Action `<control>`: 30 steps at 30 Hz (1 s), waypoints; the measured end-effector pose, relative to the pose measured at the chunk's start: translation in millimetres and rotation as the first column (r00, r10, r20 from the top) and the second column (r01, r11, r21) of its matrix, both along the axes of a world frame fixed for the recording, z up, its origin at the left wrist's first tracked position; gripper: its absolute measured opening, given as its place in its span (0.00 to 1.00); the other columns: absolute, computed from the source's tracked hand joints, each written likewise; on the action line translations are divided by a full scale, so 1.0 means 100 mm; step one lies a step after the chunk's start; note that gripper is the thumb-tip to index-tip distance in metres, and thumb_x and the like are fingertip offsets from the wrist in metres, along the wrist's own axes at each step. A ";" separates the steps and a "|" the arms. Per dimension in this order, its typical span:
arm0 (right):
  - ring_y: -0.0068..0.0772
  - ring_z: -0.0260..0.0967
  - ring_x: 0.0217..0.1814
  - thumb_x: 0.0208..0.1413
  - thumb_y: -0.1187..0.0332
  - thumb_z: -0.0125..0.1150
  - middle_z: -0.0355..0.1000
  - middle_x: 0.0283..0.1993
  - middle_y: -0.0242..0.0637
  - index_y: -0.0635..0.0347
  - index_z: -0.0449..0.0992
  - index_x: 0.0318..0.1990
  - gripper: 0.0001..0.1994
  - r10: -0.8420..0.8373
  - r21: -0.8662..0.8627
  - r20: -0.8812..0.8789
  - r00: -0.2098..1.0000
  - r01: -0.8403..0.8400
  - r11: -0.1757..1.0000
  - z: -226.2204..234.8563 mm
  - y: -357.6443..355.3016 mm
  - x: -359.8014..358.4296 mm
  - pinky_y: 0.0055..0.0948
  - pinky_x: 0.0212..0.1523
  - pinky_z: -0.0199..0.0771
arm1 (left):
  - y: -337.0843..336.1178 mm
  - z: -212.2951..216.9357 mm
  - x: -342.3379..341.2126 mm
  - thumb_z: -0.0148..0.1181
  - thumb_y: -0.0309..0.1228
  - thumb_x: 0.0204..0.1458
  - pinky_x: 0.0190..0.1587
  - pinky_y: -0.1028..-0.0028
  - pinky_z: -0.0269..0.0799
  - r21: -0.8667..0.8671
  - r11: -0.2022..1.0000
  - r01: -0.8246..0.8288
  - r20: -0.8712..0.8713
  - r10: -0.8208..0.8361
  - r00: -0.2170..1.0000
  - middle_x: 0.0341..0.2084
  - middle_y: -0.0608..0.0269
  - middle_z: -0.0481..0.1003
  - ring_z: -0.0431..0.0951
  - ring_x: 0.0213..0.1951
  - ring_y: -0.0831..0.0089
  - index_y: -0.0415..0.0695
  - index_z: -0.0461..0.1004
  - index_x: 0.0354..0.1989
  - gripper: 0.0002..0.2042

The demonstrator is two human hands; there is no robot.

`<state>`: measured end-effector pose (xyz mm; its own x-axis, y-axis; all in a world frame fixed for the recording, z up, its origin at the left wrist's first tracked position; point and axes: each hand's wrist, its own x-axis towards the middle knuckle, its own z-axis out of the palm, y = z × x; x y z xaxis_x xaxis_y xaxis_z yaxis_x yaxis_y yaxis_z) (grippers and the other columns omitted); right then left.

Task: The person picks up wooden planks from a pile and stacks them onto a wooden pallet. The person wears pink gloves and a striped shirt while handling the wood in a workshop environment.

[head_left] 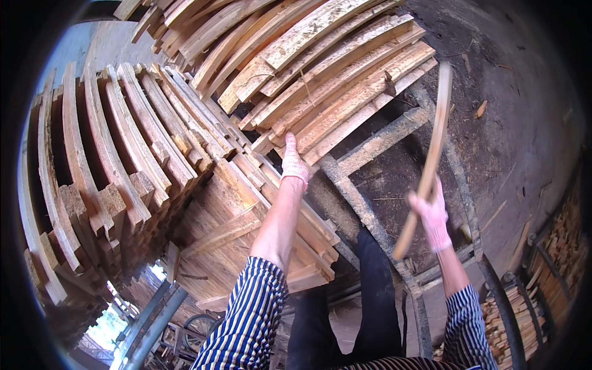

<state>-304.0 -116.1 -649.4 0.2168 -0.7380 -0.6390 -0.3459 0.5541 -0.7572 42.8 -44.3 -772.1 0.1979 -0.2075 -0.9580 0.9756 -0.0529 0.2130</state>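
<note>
Planks [345, 89] lie heaped, many seemingly remaining — right grip [433, 217] holds one strip [438, 132] clear; left grip [295, 161] touches them, its closure impossible to tell.

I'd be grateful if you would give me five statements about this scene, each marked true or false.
1. The right hand grips a long wooden strip. True.
2. The left hand is at the near end of a stack of boards. True.
3. The person's sleeves are plain red. False: the sleeves have dark and light stripes.
4. The wooden strip lies flat on top of the stack of boards. False: it is held in the right hand.
5. More wooden pieces are piled at the left side of the picture. True.
</note>
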 end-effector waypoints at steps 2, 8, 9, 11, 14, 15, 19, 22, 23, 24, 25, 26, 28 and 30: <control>0.41 0.71 0.59 0.49 0.61 0.77 0.65 0.61 0.50 0.62 0.44 0.76 0.53 -0.177 0.109 0.402 0.898 0.145 0.983 -0.06 -0.30 1.04 0.42 0.58 0.79 | 0.29 -0.09 0.20 0.68 0.59 0.51 0.74 0.42 0.38 0.017 0.998 -0.057 0.144 0.055 0.988 0.69 0.59 0.66 0.65 0.67 0.52 0.50 0.61 0.71 0.43; 0.44 0.63 0.67 0.46 0.64 0.81 0.60 0.68 0.43 0.58 0.30 0.76 0.63 -0.464 0.263 0.042 0.885 0.438 0.860 -1.18 -0.74 2.44 0.53 0.72 0.58 | -0.03 0.43 0.04 0.69 0.56 0.52 0.65 0.51 0.67 0.531 0.845 0.067 0.291 -0.256 0.922 0.67 0.48 0.64 0.73 0.60 0.58 0.40 0.53 0.74 0.48; 0.44 0.64 0.66 0.46 0.63 0.81 0.60 0.69 0.43 0.57 0.31 0.76 0.62 -0.530 0.159 0.134 0.837 0.510 0.846 -1.51 -0.89 2.09 0.52 0.71 0.60 | -0.41 0.65 -0.22 0.68 0.56 0.52 0.67 0.51 0.65 0.586 0.800 0.126 0.306 -0.363 0.880 0.69 0.46 0.61 0.71 0.61 0.59 0.39 0.51 0.74 0.50; 0.42 0.65 0.66 0.47 0.60 0.80 0.61 0.70 0.40 0.56 0.48 0.73 0.52 -0.570 0.111 0.236 0.787 0.561 0.820 -1.71 -0.84 2.05 0.48 0.70 0.64 | -0.46 0.90 -0.14 0.66 0.58 0.53 0.68 0.53 0.63 0.587 0.804 0.095 0.610 -0.517 0.600 0.72 0.43 0.55 0.68 0.65 0.61 0.38 0.46 0.76 0.52; 0.38 0.62 0.69 0.48 0.56 0.79 0.64 0.69 0.37 0.56 0.62 0.70 0.43 -0.467 0.322 0.409 0.784 0.354 0.878 -1.82 -0.64 2.27 0.52 0.72 0.58 | 0.03 0.63 0.79 0.61 0.60 0.55 0.71 0.57 0.58 0.489 0.821 0.295 0.723 -0.571 0.390 0.72 0.39 0.53 0.63 0.69 0.53 0.31 0.44 0.74 0.53; 0.36 0.60 0.71 0.48 0.54 0.79 0.65 0.69 0.36 0.55 0.67 0.68 0.40 -0.388 0.307 0.483 0.785 0.264 0.915 -1.90 -0.77 2.08 0.54 0.74 0.55 | -0.06 0.55 0.88 0.65 0.62 0.51 0.72 0.61 0.55 0.655 0.649 0.388 0.584 -0.760 0.285 0.71 0.35 0.55 0.62 0.69 0.48 0.25 0.45 0.72 0.57; 0.39 0.57 0.73 0.46 0.52 0.80 0.63 0.71 0.40 0.55 0.63 0.71 0.46 -0.444 0.390 0.163 0.881 0.355 0.849 -1.41 -0.47 2.56 0.55 0.73 0.54 | 0.49 0.43 1.54 0.55 0.76 0.46 0.68 0.64 0.59 0.596 0.601 0.532 0.513 -0.795 0.323 0.64 0.33 0.66 0.66 0.67 0.51 0.25 0.51 0.71 0.62; 0.44 0.55 0.73 0.41 0.56 0.84 0.63 0.69 0.41 0.53 0.61 0.71 0.49 -0.514 0.252 0.308 0.801 0.452 0.856 -1.62 -0.77 1.81 0.54 0.71 0.58 | 0.04 0.44 0.65 0.47 0.79 0.47 0.68 0.67 0.59 0.718 0.254 0.648 0.296 -0.954 0.047 0.64 0.35 0.67 0.67 0.66 0.52 0.29 0.54 0.71 0.61; 0.44 0.55 0.74 0.40 0.57 0.85 0.62 0.69 0.41 0.53 0.59 0.71 0.51 -0.507 0.282 0.261 0.821 0.438 0.854 -1.50 -0.70 1.68 0.51 0.72 0.59 | 0.12 0.54 0.46 0.47 0.78 0.49 0.68 0.67 0.60 0.539 0.253 0.804 0.291 -0.951 0.105 0.65 0.37 0.67 0.67 0.66 0.53 0.31 0.56 0.71 0.58; 0.44 0.54 0.74 0.40 0.57 0.85 0.61 0.70 0.42 0.53 0.57 0.72 0.52 -0.472 0.325 0.292 0.832 0.378 0.867 -1.17 -0.49 1.74 0.49 0.73 0.59 | 0.41 0.74 0.41 0.48 0.77 0.51 0.68 0.68 0.61 0.369 0.262 0.892 0.249 -0.952 0.176 0.65 0.38 0.67 0.68 0.66 0.54 0.34 0.59 0.71 0.56; 0.48 0.53 0.74 0.37 0.55 0.86 0.60 0.70 0.45 0.56 0.50 0.75 0.59 -0.420 0.294 0.323 0.848 0.332 0.896 -1.26 -0.70 1.20 0.55 0.74 0.57 | 0.25 0.80 0.03 0.48 0.73 0.54 0.68 0.67 0.62 0.134 0.293 0.947 0.272 -0.929 0.249 0.65 0.40 0.67 0.68 0.66 0.56 0.37 0.61 0.71 0.51; 0.49 0.51 0.76 0.36 0.53 0.86 0.58 0.72 0.47 0.60 0.52 0.74 0.59 -0.448 0.356 0.380 0.809 0.320 0.878 -0.92 -0.54 1.23 0.56 0.75 0.55 | 0.42 0.96 -0.09 0.49 0.70 0.57 0.67 0.67 0.64 -0.023 0.347 0.938 0.237 -0.909 0.342 0.66 0.41 0.66 0.68 0.66 0.58 0.40 0.63 0.70 0.46; 0.44 0.58 0.74 0.38 0.53 0.84 0.61 0.72 0.51 0.60 0.60 0.72 0.53 -0.457 0.485 0.365 0.811 0.254 0.837 -0.67 -0.64 0.77 0.52 0.74 0.61 | 0.26 1.31 -0.53 0.55 0.60 0.61 0.68 0.65 0.65 -0.274 0.503 0.819 0.078 -0.838 0.541 0.67 0.43 0.66 0.67 0.66 0.60 0.43 0.64 0.70 0.38; 0.40 0.66 0.68 0.48 0.53 0.79 0.69 0.66 0.49 0.59 0.66 0.69 0.43 -0.435 0.496 0.425 0.794 0.198 0.845 -0.53 -0.88 0.29 0.47 0.71 0.68 | 0.08 1.07 -1.09 0.62 0.49 0.61 0.67 0.67 0.67 -0.255 0.589 0.767 0.176 -0.752 0.635 0.66 0.44 0.66 0.68 0.65 0.63 0.41 0.56 0.74 0.38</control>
